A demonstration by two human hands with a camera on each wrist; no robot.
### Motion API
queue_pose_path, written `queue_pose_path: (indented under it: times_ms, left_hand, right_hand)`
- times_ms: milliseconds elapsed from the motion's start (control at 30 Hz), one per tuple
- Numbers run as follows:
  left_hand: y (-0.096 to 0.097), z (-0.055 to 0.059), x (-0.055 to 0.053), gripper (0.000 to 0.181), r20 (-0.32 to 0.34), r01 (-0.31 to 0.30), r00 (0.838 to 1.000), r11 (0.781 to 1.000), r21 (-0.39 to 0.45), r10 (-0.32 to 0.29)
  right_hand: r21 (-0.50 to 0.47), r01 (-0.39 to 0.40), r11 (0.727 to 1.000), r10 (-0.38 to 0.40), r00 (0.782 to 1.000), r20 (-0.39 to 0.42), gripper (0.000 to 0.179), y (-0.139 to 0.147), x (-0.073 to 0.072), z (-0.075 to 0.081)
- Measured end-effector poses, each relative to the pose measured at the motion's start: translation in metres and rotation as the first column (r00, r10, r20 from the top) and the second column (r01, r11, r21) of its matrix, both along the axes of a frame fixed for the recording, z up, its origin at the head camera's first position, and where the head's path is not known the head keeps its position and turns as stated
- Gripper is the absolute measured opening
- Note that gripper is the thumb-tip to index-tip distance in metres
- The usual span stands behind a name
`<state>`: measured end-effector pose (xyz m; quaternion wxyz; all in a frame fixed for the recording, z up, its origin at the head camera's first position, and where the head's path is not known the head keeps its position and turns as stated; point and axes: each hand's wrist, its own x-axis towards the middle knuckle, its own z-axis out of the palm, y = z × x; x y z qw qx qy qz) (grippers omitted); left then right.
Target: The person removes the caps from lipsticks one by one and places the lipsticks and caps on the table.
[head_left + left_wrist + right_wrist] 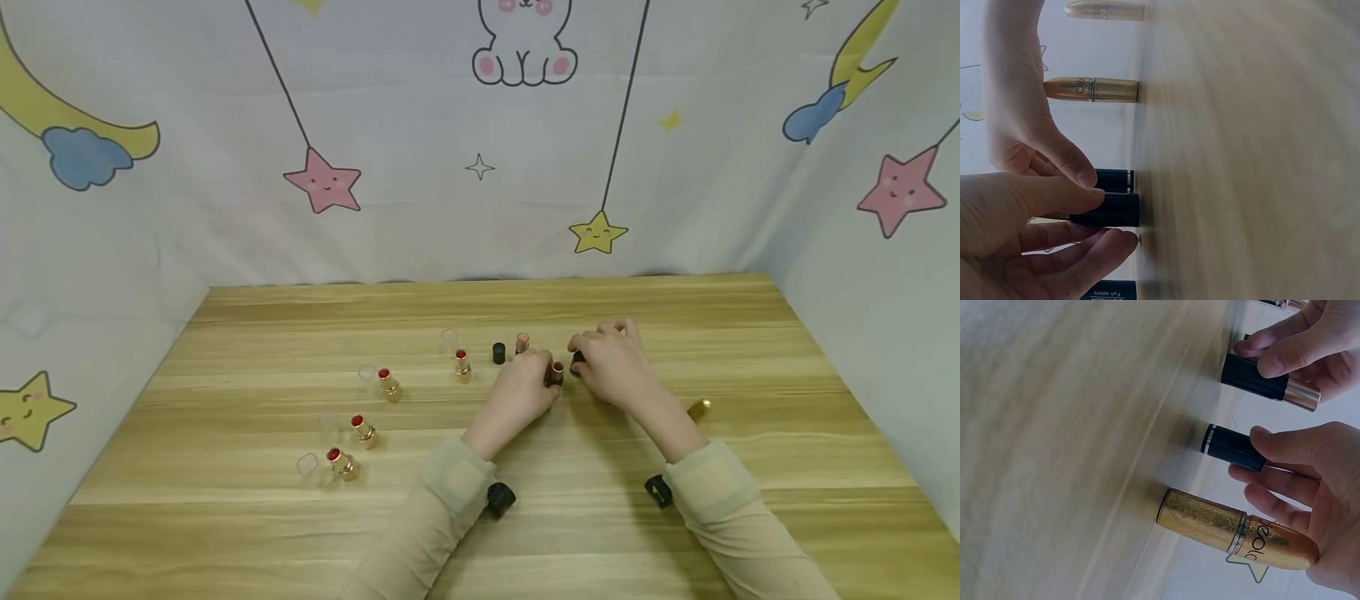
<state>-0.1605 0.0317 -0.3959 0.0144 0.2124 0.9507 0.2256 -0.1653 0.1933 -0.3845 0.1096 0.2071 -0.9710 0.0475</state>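
My left hand (525,382) grips an uncapped lipstick (1107,209) by its black base, thumb on one side and fingers on the other; its gold inner tube shows in the right wrist view. The base is upright, close over the table. Just to the right, my right hand (617,363) pinches the top of a slim black lipstick tube (1233,448) with a silver ring low on it, which stands upright. Beyond my left hand are a pink lipstick (522,340) and a small black cap (498,353). A gold lipstick tube (1210,522) stands beside my right hand.
On the left stand several gold lipsticks with red tips, including one farther back (462,367) and one nearest (342,464). Clear caps, such as one at the left (307,464), stand near them. A patterned white cloth (405,225) hangs behind the wooden table (300,308).
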Motion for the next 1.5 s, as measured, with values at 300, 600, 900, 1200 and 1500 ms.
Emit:
queue_pose_path:
  times_ms: [300,600,900,1200,1500]
  left_hand:
    - [0.002,-0.001,0.0,0.01,0.001,0.005,1.0,1.0,0.011,-0.005]
    - [0.0,0.013,0.005,0.032,0.035,-0.054,0.998,0.998,0.024,0.053]
    - [-0.002,0.033,0.02,0.043,-0.016,-0.109,0.994,0.993,0.046,0.11]
    - [0.01,0.048,0.043,0.036,-0.17,0.061,0.985,0.989,0.137,-0.037]
    - [0.032,0.04,0.049,0.03,-0.045,0.093,0.995,0.967,0.236,-0.084]
  right_hand:
    - [-0.011,0.022,1.0,-0.022,1.0,0.019,0.024,0.005,0.003,0.007]
    - [-0.132,0.052,0.99,-0.046,0.998,0.049,0.024,0.014,0.006,0.037]
    - [-0.236,0.074,0.969,-0.065,0.997,0.045,0.025,0.024,0.012,0.053]
    - [-0.273,0.087,0.958,-0.076,0.996,0.05,0.026,0.037,0.025,0.062]
    - [-0.258,0.086,0.962,-0.071,0.995,0.066,0.023,0.049,0.042,0.063]
